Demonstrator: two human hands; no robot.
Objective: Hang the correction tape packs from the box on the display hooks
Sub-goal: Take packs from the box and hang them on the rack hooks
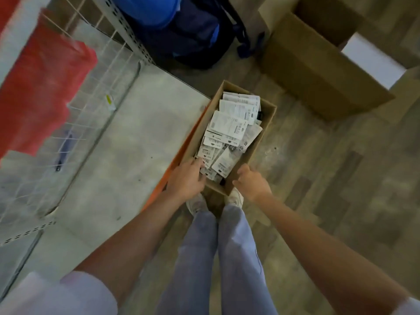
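Note:
A small brown cardboard box [263, 137] sits on the floor against the edge of a low grey shelf, filled with several white correction tape packs [229, 126] lying back side up. My left hand [187, 178] reaches into the box's near left corner, fingers on the packs there; whether it grips one I cannot tell. My right hand [251, 180] grips the box's near right corner, fingers curled over the rim. A white wire display grid [91, 87] rises at the left behind the shelf.
The low grey shelf base [127, 155] with an orange front edge lies left of the box. A large open cardboard box [322, 71] stands at the upper right on the wood-pattern floor. A dark blue backpack [188, 35] is at top centre. Red packaging [41, 87] hangs at the left.

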